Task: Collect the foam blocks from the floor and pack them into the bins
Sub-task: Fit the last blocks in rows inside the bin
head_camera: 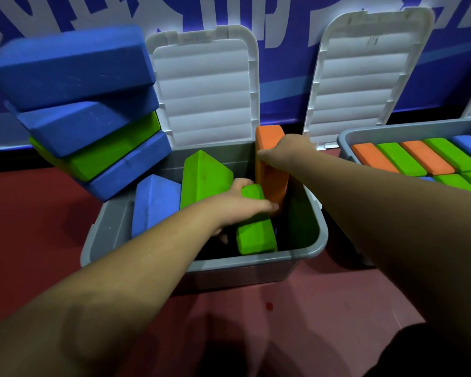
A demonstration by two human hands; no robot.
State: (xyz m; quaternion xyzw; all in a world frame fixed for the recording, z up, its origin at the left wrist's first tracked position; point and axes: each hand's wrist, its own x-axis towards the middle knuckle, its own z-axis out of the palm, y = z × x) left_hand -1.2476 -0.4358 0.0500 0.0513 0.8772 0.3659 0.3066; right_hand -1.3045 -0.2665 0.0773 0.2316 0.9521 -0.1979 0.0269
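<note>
Head view: left hand (239, 205) grasps one matte green foam brick (256, 232), right hand (286, 151) grips one orange brick (271, 172), in one grey plastic bin (305, 257).

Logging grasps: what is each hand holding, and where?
Left hand grips the small green block near its far end; right hand grips the upright orange block by its left edge near the top.

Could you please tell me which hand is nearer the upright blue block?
Left. The left hand grips a green block just right of the upright blue block; the right hand holds the orange block farther right.
</note>
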